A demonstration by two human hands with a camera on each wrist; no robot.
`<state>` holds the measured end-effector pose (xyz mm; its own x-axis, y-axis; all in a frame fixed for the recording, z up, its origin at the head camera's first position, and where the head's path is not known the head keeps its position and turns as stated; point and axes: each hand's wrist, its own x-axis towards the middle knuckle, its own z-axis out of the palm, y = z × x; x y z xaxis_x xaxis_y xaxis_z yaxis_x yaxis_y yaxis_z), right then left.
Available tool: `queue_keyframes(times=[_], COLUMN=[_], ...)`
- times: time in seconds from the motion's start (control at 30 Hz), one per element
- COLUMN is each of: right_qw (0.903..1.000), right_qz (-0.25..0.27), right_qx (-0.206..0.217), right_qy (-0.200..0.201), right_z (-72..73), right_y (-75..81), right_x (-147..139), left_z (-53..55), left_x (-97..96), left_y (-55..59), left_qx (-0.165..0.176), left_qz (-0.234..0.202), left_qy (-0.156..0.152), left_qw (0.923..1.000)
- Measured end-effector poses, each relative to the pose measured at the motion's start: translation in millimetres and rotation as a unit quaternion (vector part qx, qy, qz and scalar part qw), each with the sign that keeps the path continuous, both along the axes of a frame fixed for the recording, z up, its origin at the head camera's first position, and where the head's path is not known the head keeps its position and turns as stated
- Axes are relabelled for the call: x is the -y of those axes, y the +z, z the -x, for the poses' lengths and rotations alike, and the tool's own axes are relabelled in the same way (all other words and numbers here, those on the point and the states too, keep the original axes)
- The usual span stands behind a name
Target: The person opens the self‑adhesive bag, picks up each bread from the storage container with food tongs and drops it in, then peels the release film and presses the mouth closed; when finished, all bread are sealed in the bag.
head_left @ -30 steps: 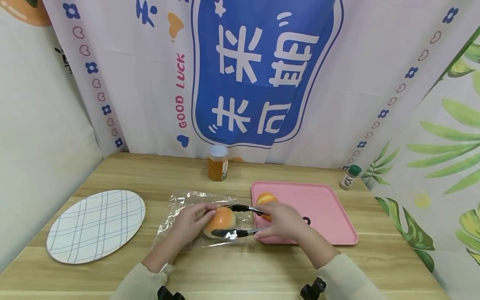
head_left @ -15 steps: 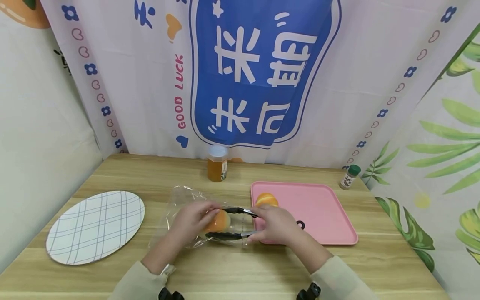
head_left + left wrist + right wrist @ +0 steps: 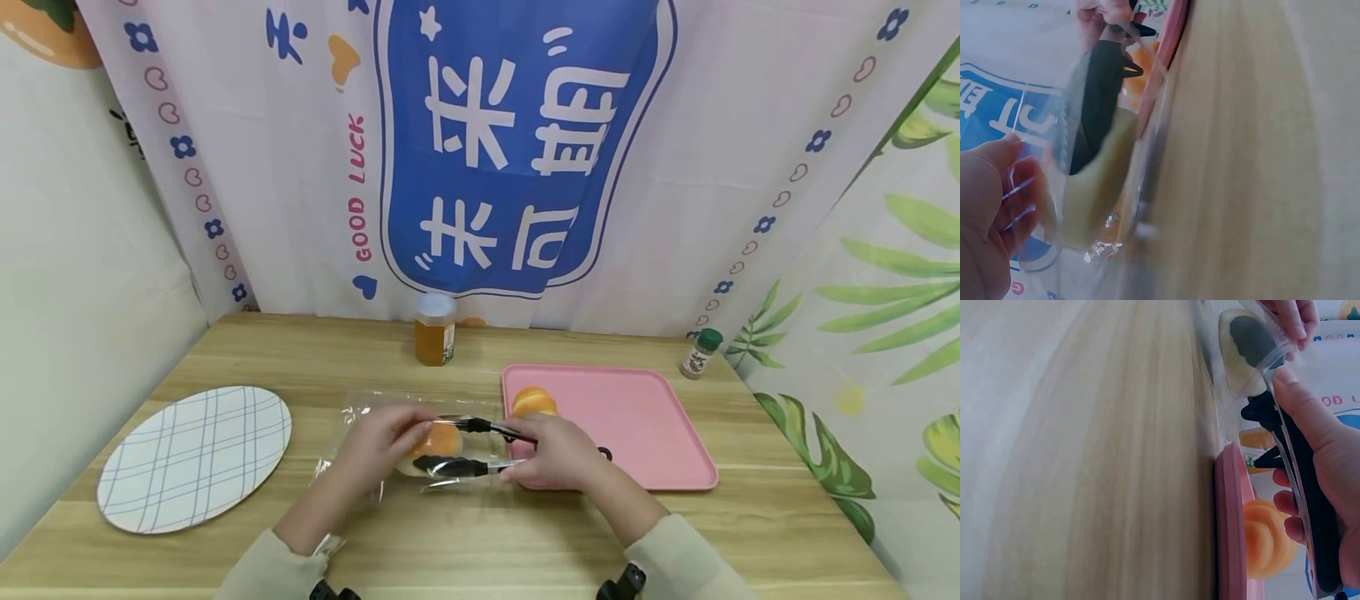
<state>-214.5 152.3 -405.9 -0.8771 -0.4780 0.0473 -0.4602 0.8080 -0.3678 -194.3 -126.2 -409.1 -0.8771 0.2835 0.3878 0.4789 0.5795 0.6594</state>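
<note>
My left hand (image 3: 384, 443) pinches the film of a clear plastic bag (image 3: 357, 412) between thumb and fingers. In the bag sits a round bun (image 3: 442, 439), orange-brown on top and pale below (image 3: 1100, 200). Black-tipped tongs (image 3: 453, 467) reach in through the bag's right end, one arm on each side of the bun. My right hand (image 3: 558, 450) grips the tongs' handles, thumb along one black handle (image 3: 1310, 462) in the right wrist view. The left hand partly covers the bun in the head view.
A pink tray (image 3: 622, 417) with an orange, swirl-topped bun (image 3: 534, 402) lies to the right, under the right hand's side. An oval checked plate (image 3: 195, 458) is at left. A honey-coloured jar (image 3: 435, 329) and a green-capped shaker (image 3: 702, 353) stand at the back.
The right hand and tongs have shifted slightly left, bringing the bun a little further under the left hand. The bag's back edge rose half a second ago and lies flatter now.
</note>
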Motion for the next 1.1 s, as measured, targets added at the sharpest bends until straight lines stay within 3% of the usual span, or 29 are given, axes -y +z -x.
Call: queue_keyframes(times=[0.1,0.37,0.6,0.77,0.93,1.1], right_qw=[0.9999,0.9988,0.9979,0.9966,0.9956,0.9947], right_qz=[0.011,-0.015,-0.017,-0.018,-0.016,-0.005], right_qx=[0.002,-0.032,-0.047,-0.054,-0.033,-0.039], right_qy=[0.005,0.033,0.040,0.059,0.086,0.096], right_z=[1.6,1.2,-2.3,-1.2,-0.2,-0.7], right_y=[0.6,-0.4,-0.5,-0.6,1.6,0.9], right_x=[1,13,26,27,22,24], left_z=[0.5,0.1,-6.6,-7.8,-7.4,-6.9], left_x=[-0.6,-8.1,-11.9,-8.2,-2.7,-4.7], left_y=[-4.6,-11.9,-9.7,-9.9,-12.8,-15.2], left_qx=[0.000,-0.053,-0.020,-0.043,-0.065,-0.081], left_qz=[-0.015,-0.024,-0.012,-0.012,-0.032,-0.041], left_qy=[-0.011,-0.030,-0.009,0.007,0.020,0.006], left_qw=[0.9998,0.9979,0.9997,0.9990,0.9972,0.9959])
